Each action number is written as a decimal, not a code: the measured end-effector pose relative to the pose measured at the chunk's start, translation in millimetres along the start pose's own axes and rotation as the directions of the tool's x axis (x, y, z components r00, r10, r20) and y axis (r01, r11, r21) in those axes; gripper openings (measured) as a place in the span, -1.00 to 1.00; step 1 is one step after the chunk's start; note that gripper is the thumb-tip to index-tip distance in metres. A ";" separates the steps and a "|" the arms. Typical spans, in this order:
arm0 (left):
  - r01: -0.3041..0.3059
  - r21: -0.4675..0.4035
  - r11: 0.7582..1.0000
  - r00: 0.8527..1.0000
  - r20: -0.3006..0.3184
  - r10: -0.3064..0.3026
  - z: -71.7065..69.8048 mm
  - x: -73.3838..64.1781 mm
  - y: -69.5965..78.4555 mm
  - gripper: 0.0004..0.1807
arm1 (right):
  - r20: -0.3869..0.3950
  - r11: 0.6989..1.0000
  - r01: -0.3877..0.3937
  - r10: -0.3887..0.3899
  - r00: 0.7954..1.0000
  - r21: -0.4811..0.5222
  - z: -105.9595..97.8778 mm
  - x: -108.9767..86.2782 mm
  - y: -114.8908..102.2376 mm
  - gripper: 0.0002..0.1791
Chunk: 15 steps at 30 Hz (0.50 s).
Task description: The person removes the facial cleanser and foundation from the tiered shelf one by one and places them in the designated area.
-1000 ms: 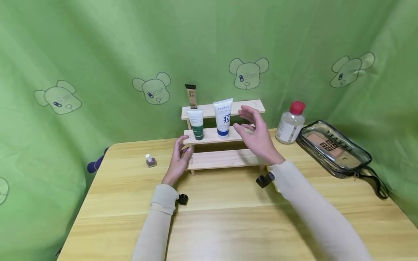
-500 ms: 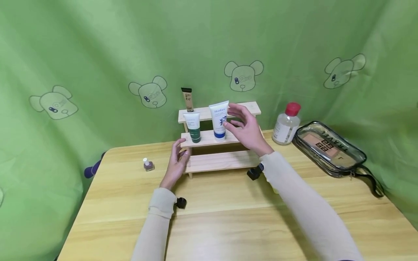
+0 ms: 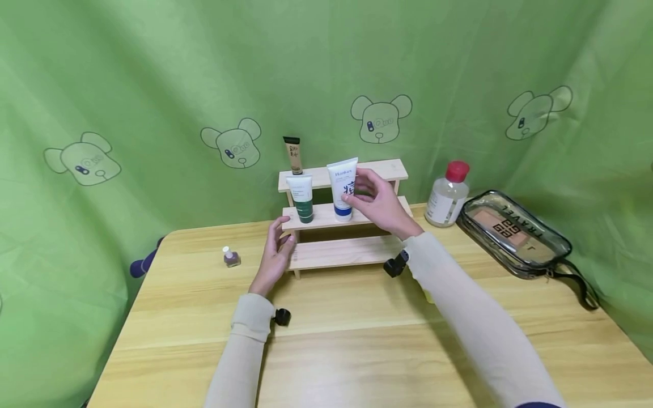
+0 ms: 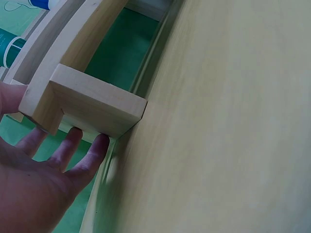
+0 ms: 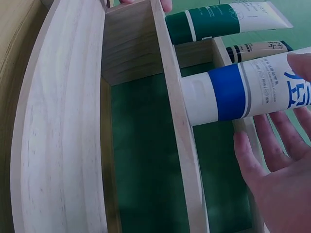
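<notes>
A three-tier wooden display rack [image 3: 347, 253] stands at the back of the table. My left hand [image 3: 274, 255] holds its left end, with fingertips [image 4: 100, 141] against the outer side of the leg. My right hand [image 3: 380, 204] holds a white squeeze tube [image 3: 343, 184] with a blue band, which stands cap down on the middle tier. The thumb is in front of the tube and the fingers lie behind it. Left of it, a white and green tube [image 3: 302, 198] stands on the same tier. A slim beige tube [image 3: 294, 154] with a black end is on the top tier.
A small nail polish bottle [image 3: 232, 258] stands left of the rack. To the right are a clear bottle with a red cap [image 3: 446, 195] and a transparent travel pouch [image 3: 517, 232]. A green curtain [image 3: 316, 68] hangs behind the table. Something yellow [image 3: 427, 296] is mostly hidden by the right sleeve.
My right hand has moved left and slightly down from beside the blue-banded tube and now grips it. The left hand stays at the rack's left end. The head view has shifted slightly.
</notes>
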<state>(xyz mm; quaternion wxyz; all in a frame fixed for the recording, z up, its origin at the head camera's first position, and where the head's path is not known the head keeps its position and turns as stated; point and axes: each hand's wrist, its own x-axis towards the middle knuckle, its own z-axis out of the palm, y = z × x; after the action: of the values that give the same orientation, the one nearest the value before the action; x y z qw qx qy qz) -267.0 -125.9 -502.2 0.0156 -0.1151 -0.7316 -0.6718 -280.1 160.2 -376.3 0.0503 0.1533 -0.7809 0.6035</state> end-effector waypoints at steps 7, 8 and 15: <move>-0.004 -0.010 1.000 1.000 0.005 0.004 -0.1 0.1 -0.5 -0.41 | 0.026 1.000 0.003 -0.002 1.000 -0.029 2.4 2.3 5.4 -0.41; -0.005 -0.009 1.000 1.000 0.006 0.005 0.0 0.2 -0.5 -0.41 | 0.029 1.000 0.002 -0.001 1.000 -0.028 3.0 2.4 5.9 -0.42; -0.004 -0.009 1.000 1.000 0.006 0.004 -0.5 0.3 -1.8 -0.41 | 0.026 0.998 0.035 -0.034 0.999 -0.059 6.5 2.2 7.0 -0.42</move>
<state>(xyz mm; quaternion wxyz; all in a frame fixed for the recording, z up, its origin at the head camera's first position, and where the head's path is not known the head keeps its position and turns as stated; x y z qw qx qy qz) -267.7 -126.5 -503.9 0.0145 -0.1186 -0.7284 -0.6746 -283.5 155.1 -383.9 0.0556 0.1727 -0.7962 0.5771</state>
